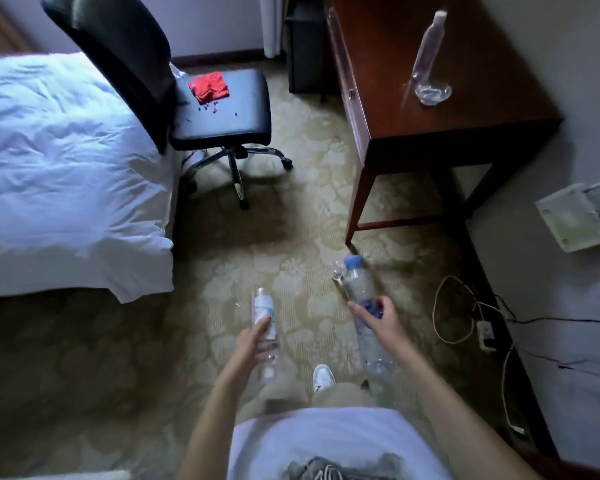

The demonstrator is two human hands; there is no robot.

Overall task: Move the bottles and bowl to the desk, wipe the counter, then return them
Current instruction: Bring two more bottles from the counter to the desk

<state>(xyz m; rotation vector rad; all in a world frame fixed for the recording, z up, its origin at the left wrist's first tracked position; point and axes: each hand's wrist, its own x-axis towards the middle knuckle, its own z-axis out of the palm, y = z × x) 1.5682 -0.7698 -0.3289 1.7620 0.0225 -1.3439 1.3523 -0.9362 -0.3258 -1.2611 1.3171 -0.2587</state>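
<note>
My left hand point(255, 336) grips a clear bottle with a white and teal label point(264, 311), held out over the carpet. My right hand point(373, 315) holds a larger clear bottle with a blue cap point(355, 282) around its middle; a second clear bottle neck point(338, 270) shows just beside the cap, seemingly in the same hand. On the dark wooden desk point(465, 109) at the upper right stands another clear bottle point(430, 46) inside a clear glass bowl point(433, 91). The counter is out of view.
A black office chair point(219, 109) with a red cloth point(209, 85) on its seat stands between the white bed point(59, 161) and the desk. A power strip and cables point(484, 332) lie on the floor along the right wall. Patterned carpet lies ahead.
</note>
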